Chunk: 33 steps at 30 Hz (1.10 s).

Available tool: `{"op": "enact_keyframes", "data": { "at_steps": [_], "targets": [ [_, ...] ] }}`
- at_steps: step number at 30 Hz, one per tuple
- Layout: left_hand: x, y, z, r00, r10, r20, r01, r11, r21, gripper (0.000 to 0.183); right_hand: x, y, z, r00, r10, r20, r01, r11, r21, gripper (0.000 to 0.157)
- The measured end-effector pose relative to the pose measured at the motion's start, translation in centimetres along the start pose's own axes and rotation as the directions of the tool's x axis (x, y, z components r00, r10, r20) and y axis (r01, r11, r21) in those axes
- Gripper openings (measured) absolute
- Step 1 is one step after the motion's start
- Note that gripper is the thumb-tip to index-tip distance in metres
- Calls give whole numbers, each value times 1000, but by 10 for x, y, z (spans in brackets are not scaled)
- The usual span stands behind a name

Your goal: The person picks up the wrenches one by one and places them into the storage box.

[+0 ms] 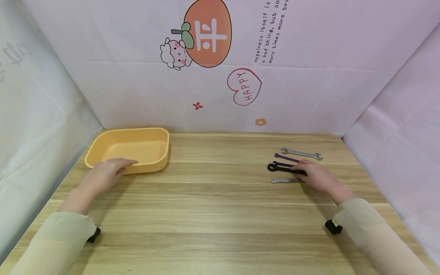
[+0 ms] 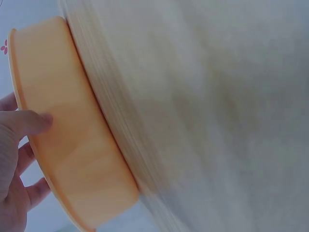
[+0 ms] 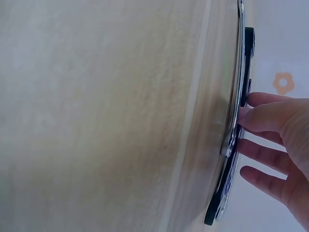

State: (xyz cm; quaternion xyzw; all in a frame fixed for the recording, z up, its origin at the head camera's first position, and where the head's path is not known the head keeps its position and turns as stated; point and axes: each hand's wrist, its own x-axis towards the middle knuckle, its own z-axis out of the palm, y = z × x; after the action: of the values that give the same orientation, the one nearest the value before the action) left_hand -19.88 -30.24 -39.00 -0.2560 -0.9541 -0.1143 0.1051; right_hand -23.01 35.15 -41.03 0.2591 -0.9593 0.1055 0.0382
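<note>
My left hand (image 1: 107,173) grips the near rim of a yellow plastic basin (image 1: 159,165). In the left wrist view the thumb (image 2: 36,122) presses the outer wall while the other fingers reach over the rim. On the right, my right hand (image 1: 317,175) pinches a black ratchet wrench (image 1: 283,169) between thumb and fingers, low over the table. Two purple wrenches (image 1: 287,157) lie just behind it, partly covered by the hand. A small silver wrench (image 1: 283,180) lies on the near side, its right end hidden by the hand.
A larger silver open-end wrench (image 1: 302,153) lies farthest back among the tools. The wooden table (image 1: 220,206) meets a printed white cloth wall (image 1: 302,99) behind, with cloth walls at both sides.
</note>
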Motion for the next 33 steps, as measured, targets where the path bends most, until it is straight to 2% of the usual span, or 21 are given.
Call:
{"op": "enact_keyframes", "data": {
  "at_steps": [11,21,29,33],
  "targets": [
    [-3,-2,3,999,5,-32,-5,1000,1,37,-3,2,0,998,48,28,-48,999,1,28],
    [-2,1,1,999,13,-38,-12,1000,4,35,-3,10,-3,999,19,46,-21,998,58,39],
    [-3,2,-1,1000,-4,2,4,1000,8,39,-2,11,-5,999,17,48,-21,997,78,38],
    [-3,3,-1,1000,3,1,-3,1000,18,42,-1,13,-5,999,9,51,-14,996,85,37]
  ]
}}
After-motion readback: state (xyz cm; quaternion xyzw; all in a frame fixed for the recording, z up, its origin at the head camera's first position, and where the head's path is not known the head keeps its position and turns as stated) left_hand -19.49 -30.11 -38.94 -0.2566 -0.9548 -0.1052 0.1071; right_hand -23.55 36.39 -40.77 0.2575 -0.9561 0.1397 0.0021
